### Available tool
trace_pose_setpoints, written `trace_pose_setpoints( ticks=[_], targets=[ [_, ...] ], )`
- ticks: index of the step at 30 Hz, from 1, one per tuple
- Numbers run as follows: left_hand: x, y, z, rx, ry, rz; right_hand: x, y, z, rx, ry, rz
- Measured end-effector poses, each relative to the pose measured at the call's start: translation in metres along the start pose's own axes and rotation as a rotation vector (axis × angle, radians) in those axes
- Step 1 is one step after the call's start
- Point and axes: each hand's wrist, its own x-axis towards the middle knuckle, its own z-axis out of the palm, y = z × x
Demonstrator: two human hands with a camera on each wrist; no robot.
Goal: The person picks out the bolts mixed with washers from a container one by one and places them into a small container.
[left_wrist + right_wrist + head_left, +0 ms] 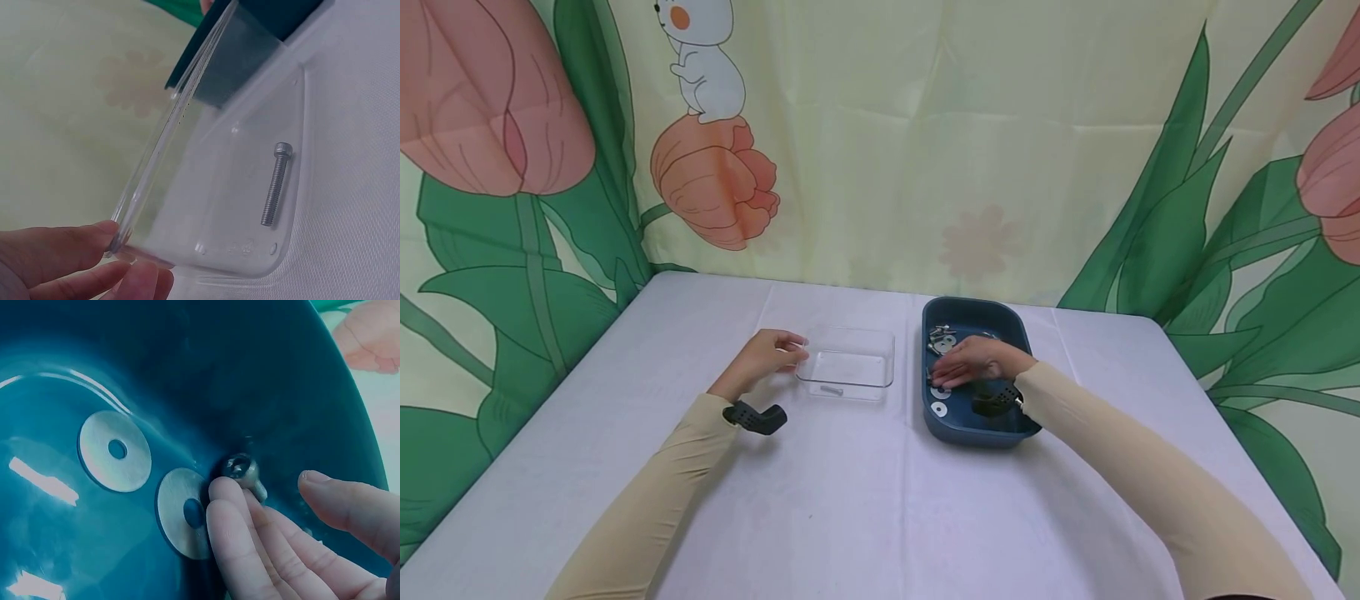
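In the head view my left hand [763, 358] pinches the left rim of a clear plastic box [846, 385], thumb and fingers on either side of it. One socket head bolt [275, 184] lies on the box floor. My right hand [979, 360] reaches down into a dark blue tray [977, 437]. The right wrist view has its fingertips [228, 515] against another socket head bolt [242, 469] beside the tray wall, with the thumb held apart from it. Two flat washers [115, 451] lie close to these fingers; one is partly covered by them.
More metal hardware [942, 337], with bolts and washers, lies at the left side of the tray. Box and tray stand side by side on a white cloth-covered table [820, 517]. A printed curtain [880, 150] hangs behind the table's far edge.
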Motion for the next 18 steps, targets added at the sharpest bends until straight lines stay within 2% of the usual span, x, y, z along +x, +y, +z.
trace_pose_setpoints(
  ticks=[5,8,10,13,18],
  targets=[
    [-0.003,0.001,0.000,-0.005,-0.002,0.015,0.007,0.008,-0.007,0.053,-0.083,-0.043],
    [-0.006,0.003,-0.001,-0.005,-0.002,0.028,0.009,0.010,-0.005,0.080,-0.053,-0.021],
    [-0.006,0.004,0.000,-0.002,-0.003,0.026,0.006,0.007,0.002,0.085,-0.003,0.002],
    [-0.003,0.003,0.002,-0.001,0.003,-0.006,0.008,0.008,0.004,0.110,0.018,0.019],
    [-0.001,0.002,0.002,0.010,0.004,-0.012,0.008,0.007,0.005,0.124,0.031,0.026]
  ],
)
